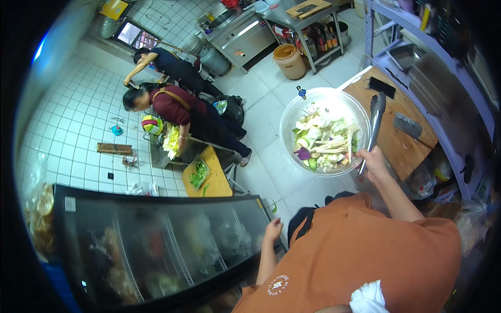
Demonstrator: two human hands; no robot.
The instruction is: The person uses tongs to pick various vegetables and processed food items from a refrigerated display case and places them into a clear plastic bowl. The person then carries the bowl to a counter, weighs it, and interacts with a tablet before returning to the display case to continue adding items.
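Commercial kitchen, back-of-house prep area. Walls and floor are clad in white tile (88, 120). A stainless cooking range (237, 34) with a wok is seen at the far wall, next to a steel prep table (308, 21) stocked with sauce bottles underneath. Metal shelving (438, 57) is loaded along the right side. A glass-fronted refrigerated display case (162, 245) is filled with produce. A large bowl (324, 130) of cut vegetables and a wooden cutting board (396, 120) with a cleaver are laid out. Greens are being handled by two other people at a sink.
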